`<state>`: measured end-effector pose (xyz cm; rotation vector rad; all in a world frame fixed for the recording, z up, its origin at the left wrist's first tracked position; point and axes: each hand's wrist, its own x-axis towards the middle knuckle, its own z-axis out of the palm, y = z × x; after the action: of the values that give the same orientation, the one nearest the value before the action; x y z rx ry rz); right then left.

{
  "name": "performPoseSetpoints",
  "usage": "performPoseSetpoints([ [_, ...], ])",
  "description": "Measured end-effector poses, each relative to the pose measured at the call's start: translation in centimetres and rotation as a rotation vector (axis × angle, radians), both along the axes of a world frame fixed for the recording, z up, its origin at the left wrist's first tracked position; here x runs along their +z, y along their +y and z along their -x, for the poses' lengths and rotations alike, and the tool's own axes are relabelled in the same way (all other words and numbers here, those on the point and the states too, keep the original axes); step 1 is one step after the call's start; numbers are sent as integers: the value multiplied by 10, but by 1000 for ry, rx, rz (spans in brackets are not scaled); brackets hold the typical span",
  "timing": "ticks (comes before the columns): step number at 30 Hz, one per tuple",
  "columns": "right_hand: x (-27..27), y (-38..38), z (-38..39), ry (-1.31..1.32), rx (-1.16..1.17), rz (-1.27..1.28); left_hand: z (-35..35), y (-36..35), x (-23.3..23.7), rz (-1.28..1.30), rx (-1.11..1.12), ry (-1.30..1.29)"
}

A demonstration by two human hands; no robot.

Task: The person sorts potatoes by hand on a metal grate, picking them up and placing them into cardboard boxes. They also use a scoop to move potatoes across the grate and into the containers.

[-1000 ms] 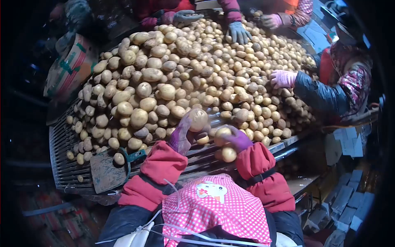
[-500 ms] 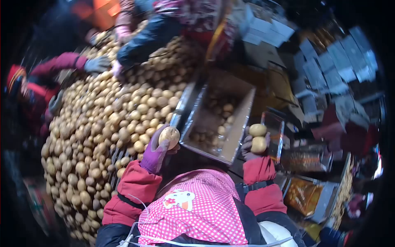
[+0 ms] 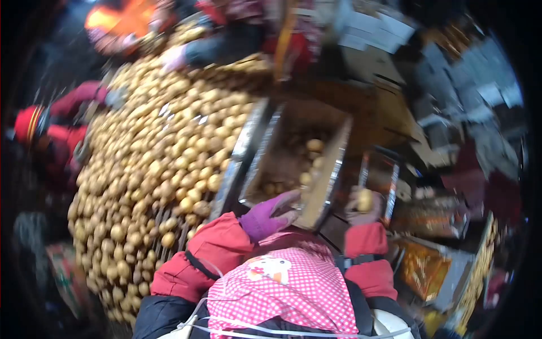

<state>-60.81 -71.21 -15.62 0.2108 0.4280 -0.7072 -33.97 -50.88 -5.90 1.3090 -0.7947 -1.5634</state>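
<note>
My left hand [image 3: 270, 216], in a purple glove, is over the near end of a carton [image 3: 333, 179] with its fingers apart and nothing visible in them. Several potatoes lie inside that carton. To the right of it, my right hand [image 3: 363, 207] wears a greyish glove and holds a potato [image 3: 365, 200]. A smaller metal-edged box [image 3: 392, 194] stands just beyond my right hand. The large heap of potatoes [image 3: 152, 164] spreads to the left of the carton, behind a metal-edged rail [image 3: 240, 158].
A person in a red hat [image 3: 29, 123] reaches to the heap from the left. Other people work at its far side, one in orange [image 3: 121, 18]. Flattened cartons [image 3: 375, 28] are at the upper right, and a filled box [image 3: 420, 268] is at the lower right.
My left hand has moved right to the carton and no longer holds its potato. One potato now shows in my right hand where two showed. The view has shifted and blurred.
</note>
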Motion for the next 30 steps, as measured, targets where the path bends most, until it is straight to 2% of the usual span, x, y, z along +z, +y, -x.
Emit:
performPoseSetpoints([
  [1, -32, -14, 20, 383, -196, 103, -10, 14, 3, -16, 146, -12],
  [2, -73, -39, 39, 474, -297, 19, -23, 31, 8, -55, 258, -43],
  [3, -83, -50, 42, 491, -333, -27, -32, 57, -11, -50, 410, -22],
  [5, -100, -73, 26, 762, -300, -59, -43, 108, -11, -48, 689, -66],
  [6, -86, -73, -5, 714, -112, 102, -45, 133, -5, -144, 846, -122],
  [7, -65, -70, -39, 656, 64, 259, -48, 162, -6, -183, 853, -374],
  [8, -78, -77, -68, 820, 268, 555, -48, 193, -19, -151, 1006, -340],
  [10, 1, -34, -173, 422, 434, 553, -44, 243, -20, -64, 1290, -332],
  [11, 21, -9, -218, 468, 541, 823, -42, 274, -30, -207, 1344, -563],
  [12, 36, 10, -260, 279, 729, 971, -44, 306, -41, -128, 1408, -671],
  [13, 62, 42, -306, 602, 923, 877, -44, 336, -53, -47, 1466, -777],
  [14, 35, 66, -323, 465, 914, 1099, -44, 363, -66, 59, 1619, -691],
  [15, 30, 89, -349, 332, 979, 1608, -44, 388, -74, 171, 1766, -600],
  [16, 73, 147, -366, 622, 1158, 1595, -42, 415, -64, -7, 1756, -798],
  [17, 59, 174, -384, 495, 979, 2163, -39, 435, -39, -197, 1732, -989],
  [18, 46, 201, -402, 438, 558, 2672, -36, 448, -20, -308, 1783, -1089],
  [19, 70, 236, -413, 577, 751, 2786, -33, 462, -1, -429, 1834, -1179],
  [21, 60, 266, -451, 692, 989, 3074, -33, 506, 12, -763, 1568, -1684],
  [22, 44, 270, -464, 644, 970, 3014, -36, 535, -2, -772, 1561, -1654],
  [23, 53, 289, -464, 539, 782, 3109, -42, 538, 11, -942, 1498, -1522],
  [25, 62, 293, -458, 468, 1085, 2245, -60, 526, 29, -1237, 1347, -1237],
  [26, 64, 294, -455, 405, 1293, 1838, -70, 526, 26, -1296, 1316, -1172],
  [29, 46, 297, -431, 126, 1468, 1051, -82, 539, -16, -938, 1401, -1425],
  [30, 40, 311, -420, 208, 1425, 899, -85, 540, -27, -791, 1466, -1222],
])
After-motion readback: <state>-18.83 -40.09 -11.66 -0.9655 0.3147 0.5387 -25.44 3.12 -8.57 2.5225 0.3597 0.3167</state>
